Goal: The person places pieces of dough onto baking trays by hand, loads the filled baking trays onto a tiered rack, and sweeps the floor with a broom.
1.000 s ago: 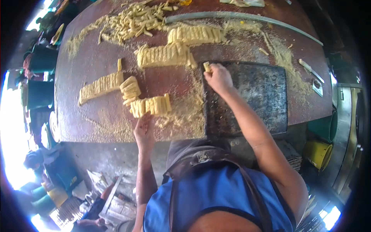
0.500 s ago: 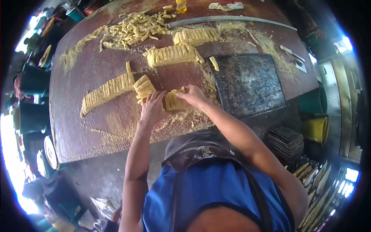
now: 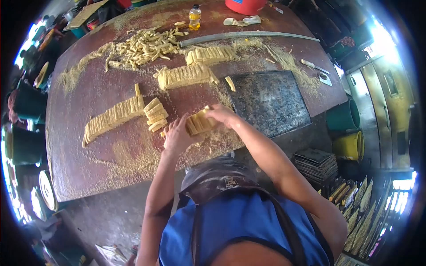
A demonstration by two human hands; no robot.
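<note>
Between my two hands is a short row of crumb-coated dough sticks (image 3: 199, 123), standing side by side on the table. My left hand (image 3: 178, 134) closes on the left end of this row. At the right end my right hand (image 3: 223, 115) presses with bent fingers and thumb. A small group of dough sticks (image 3: 155, 113) leans just left of my left hand. Farther left lies a long row of sliced dough (image 3: 113, 118). Two more sliced rows, a nearer one (image 3: 185, 77) and a farther one (image 3: 211, 55), lie beyond my hands.
A dark baking tray (image 3: 270, 102) lies to the right on the crumb-strewn red table (image 3: 66, 164). Farther back are a heap of loose dough sticks (image 3: 144, 46), a long metal bar (image 3: 253, 34), a bottle (image 3: 195, 17), and a knife (image 3: 314, 66). Stacked trays (image 3: 314, 164) stand at lower right.
The view has shifted, showing more of the table's far side. The small group now stands apart from my left hand. Both hands remain at the ends of the short row.
</note>
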